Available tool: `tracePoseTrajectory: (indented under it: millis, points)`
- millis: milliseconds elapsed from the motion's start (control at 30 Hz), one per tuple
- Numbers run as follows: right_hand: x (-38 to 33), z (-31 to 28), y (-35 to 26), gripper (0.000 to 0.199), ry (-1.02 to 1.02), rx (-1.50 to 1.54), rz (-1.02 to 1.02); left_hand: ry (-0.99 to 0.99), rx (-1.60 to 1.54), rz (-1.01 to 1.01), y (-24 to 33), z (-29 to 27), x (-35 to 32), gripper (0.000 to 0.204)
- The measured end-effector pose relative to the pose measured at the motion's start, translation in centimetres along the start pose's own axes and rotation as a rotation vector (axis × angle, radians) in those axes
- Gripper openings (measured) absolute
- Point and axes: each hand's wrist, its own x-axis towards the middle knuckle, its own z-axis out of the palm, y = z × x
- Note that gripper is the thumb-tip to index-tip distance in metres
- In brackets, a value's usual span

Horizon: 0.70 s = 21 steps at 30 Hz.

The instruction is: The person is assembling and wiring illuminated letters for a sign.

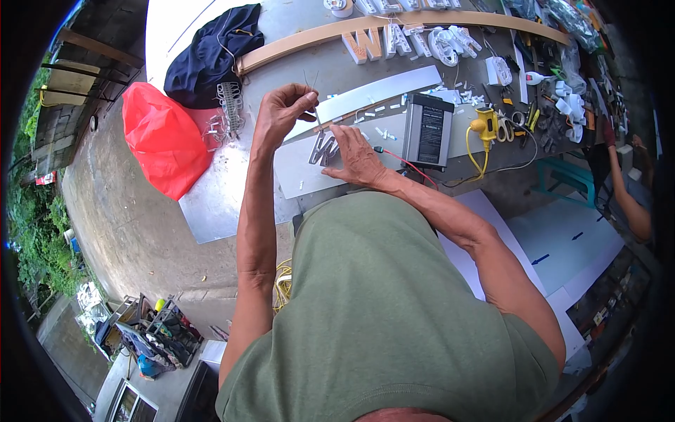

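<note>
Over the grey bench my left hand [285, 116] is raised, with thumb and forefinger pinched on thin wires [316, 111]. These run down toward a small, hollow silver metal letter [323, 150] and stick up past my fingertips. My right hand [356, 156] rests on the bench at the letter's right side, its fingers above and its thumb below, gripping it. Just right of that hand is a red lead [411, 163] with a green-tipped end. Small white pieces [383, 132] lie scattered beyond my hands, near a long white strip [373, 95].
A silver-and-black power supply box [429, 130] stands right of my hands, then a yellow socket adaptor [484, 126] and scissors [505, 129]. Behind are a long tan strip [408, 19] and several white-and-wood letters [394, 42]. A red plastic bag [165, 141] and dark cloth [211, 53] lie left. A co-worker's arm [626, 186] shows far right.
</note>
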Motion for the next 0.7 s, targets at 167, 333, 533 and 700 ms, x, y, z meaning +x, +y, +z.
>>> tracePoseTrajectory:
  millis: [167, 333, 533, 700]
  points:
    - [1.6, -0.6, 0.5, 0.109, 0.029, -0.025, 0.018, -0.034, -0.054, -0.002, 2.1, 0.6, 0.6, 0.026]
    - [3.2, -1.1, 1.4, 0.100, -0.008, 0.084, -0.025, -0.050, -0.047, 0.038, 3.6, 1.0, 1.3, 0.025]
    - [4.2, -2.8, 2.6, 0.094, -0.056, 0.569, 0.205, -0.098, -0.076, 0.093, 5.3, 1.7, 2.7, 0.024]
    - [4.7, -4.8, 3.9, 0.073, -0.054, 1.186, 0.378, -0.124, -0.100, 0.161, 6.7, 2.3, 5.0, 0.021]
